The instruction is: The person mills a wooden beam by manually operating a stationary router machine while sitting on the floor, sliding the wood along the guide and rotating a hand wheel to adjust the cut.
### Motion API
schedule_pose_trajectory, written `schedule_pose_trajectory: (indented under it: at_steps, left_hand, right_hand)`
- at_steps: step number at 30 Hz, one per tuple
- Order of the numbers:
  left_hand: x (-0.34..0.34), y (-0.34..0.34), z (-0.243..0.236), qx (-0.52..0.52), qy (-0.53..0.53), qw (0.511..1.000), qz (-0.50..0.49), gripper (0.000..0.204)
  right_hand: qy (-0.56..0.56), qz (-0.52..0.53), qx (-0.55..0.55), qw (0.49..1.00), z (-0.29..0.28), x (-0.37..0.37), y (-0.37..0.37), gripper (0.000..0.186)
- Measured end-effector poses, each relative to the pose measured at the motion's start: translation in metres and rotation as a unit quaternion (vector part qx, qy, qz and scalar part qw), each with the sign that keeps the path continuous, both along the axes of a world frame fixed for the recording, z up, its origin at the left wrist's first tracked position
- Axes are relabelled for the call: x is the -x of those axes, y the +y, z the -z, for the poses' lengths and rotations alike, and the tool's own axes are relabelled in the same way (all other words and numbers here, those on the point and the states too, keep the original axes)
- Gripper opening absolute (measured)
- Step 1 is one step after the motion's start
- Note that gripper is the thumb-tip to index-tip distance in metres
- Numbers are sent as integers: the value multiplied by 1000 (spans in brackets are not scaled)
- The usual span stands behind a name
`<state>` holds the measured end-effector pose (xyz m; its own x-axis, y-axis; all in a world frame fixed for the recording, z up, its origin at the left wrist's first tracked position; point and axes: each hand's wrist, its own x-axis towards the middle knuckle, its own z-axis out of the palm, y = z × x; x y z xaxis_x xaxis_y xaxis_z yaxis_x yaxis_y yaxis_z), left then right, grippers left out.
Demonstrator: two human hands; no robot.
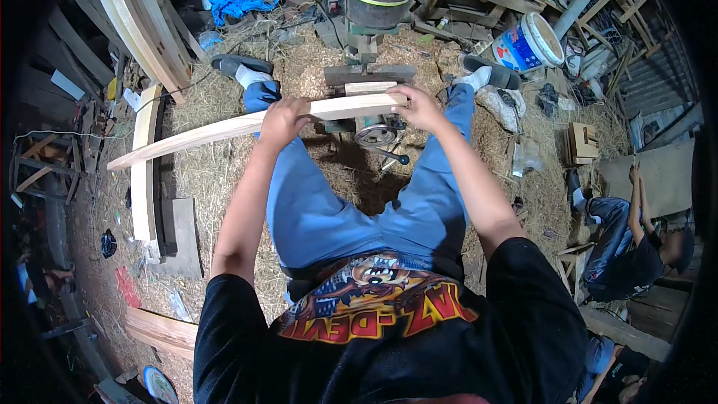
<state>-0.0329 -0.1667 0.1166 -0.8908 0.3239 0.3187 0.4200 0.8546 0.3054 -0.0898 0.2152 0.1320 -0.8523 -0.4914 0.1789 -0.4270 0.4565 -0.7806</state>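
A long, pale, gently curved wooden plank (pixel 217 129) lies crosswise in front of me. My left hand (pixel 283 121) is wrapped over it near its middle. My right hand (pixel 420 110) closes round its right end, thumb on the near side. Beneath that end stands a machine with a metal handwheel (pixel 375 135) and a lever with a dark ball knob (pixel 404 159). A short pale wooden piece (pixel 370 87) shows just behind the plank, before a dark metal plate (pixel 344 75). The machine's dark column (pixel 380 0) rises beyond, wrapped with a yellow band.
Straw and shavings cover the floor (pixel 209 172). Curved planks (pixel 142 22) lean at the far left; an upright pale board (pixel 143 179) stands below the plank's left part. A white-and-blue bucket (pixel 523 45) lies far right. Another person (pixel 636 247) sits at the right, holding a panel (pixel 658 183).
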Motion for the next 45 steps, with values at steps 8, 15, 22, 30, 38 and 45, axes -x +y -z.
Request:
schedule_pose_trajectory:
  at_steps: [8, 15, 22, 30, 38, 45]
  left_hand:
    - [-4, 9, 4, -69, -36, 997, 7, 40]
    - [10, 4, 2, -57, 10, 998, 16, 33]
    - [5, 9, 12, -46, 3, 999, 14, 33]
    - [7, 11, 8, -28, 31, 999, 5, 34]
    - [-1, 15, 8, -33, 48, 998, 6, 34]
    - [-2, 9, 12, -7, 71, 997, -2, 32]
  right_hand:
    - [-58, 36, 7, 998, 40, 5, 13, 45]
    - [-81, 61, 65, 993, 30, 7, 6, 39]
    - [-58, 52, -1, 997, 37, 0, 8, 35]
    - [-39, 67, 15, 997, 36, 5, 6, 37]
    - [-30, 69, 40, 996, 53, 8, 9, 39]
    - [-17, 62, 25, 998, 27, 2, -3, 37]
